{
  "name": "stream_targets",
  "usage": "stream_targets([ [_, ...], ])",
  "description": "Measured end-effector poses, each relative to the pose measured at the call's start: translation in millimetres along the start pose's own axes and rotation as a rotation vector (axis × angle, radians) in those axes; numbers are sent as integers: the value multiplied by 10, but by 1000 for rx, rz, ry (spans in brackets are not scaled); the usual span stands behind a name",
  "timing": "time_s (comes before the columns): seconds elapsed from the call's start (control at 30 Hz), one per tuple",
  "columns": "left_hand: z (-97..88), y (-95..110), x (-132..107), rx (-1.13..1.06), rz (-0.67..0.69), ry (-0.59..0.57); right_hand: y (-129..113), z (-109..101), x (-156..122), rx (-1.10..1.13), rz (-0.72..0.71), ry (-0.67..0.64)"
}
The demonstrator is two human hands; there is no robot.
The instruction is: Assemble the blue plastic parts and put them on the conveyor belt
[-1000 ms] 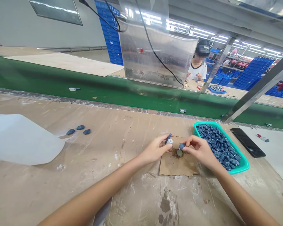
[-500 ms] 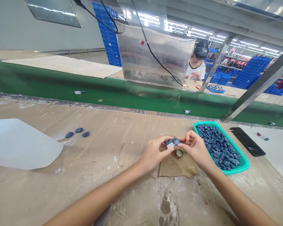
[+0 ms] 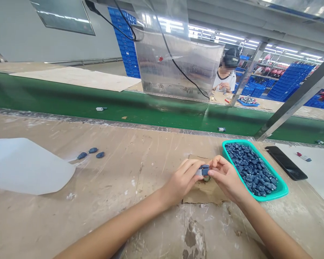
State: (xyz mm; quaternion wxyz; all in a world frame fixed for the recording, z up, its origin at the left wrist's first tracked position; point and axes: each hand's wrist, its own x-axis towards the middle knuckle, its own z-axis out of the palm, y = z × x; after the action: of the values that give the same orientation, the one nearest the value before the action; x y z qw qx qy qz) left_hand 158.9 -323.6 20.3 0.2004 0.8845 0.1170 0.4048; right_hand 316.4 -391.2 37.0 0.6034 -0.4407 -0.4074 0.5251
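Both my hands meet over a small blue-and-white plastic piece [image 3: 203, 171], pinching it from either side. My left hand [image 3: 181, 181] grips its white end, and my right hand [image 3: 225, 175] holds its blue end with the fingertips. Just below the piece, a ribbed metal bottle cap [image 3: 207, 178] lies mostly hidden by my fingers. Under my hands is a torn piece of cardboard [image 3: 203, 194]. My right hand is close to a teal plastic basket [image 3: 268, 194] heaped with small blue parts [image 3: 250, 167].
Several blue parts [image 3: 90, 153] and a translucent plastic sheet [image 3: 24, 167] lie on the scuffed table to the left. A black phone [image 3: 286, 168] sits to the right. Behind is a green conveyor belt [image 3: 151, 118], then a metal-sheet panel [image 3: 178, 64] and a co-worker [image 3: 225, 77].
My hands have brought the blue and white pieces together and now press them lower, over the bottle cap. The view has shifted slightly.
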Motion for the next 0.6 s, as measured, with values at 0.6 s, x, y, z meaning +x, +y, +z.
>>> stream_targets([
  [0.6,34,198,94,62,141,38,-125,39,-139,19,133,-187],
])
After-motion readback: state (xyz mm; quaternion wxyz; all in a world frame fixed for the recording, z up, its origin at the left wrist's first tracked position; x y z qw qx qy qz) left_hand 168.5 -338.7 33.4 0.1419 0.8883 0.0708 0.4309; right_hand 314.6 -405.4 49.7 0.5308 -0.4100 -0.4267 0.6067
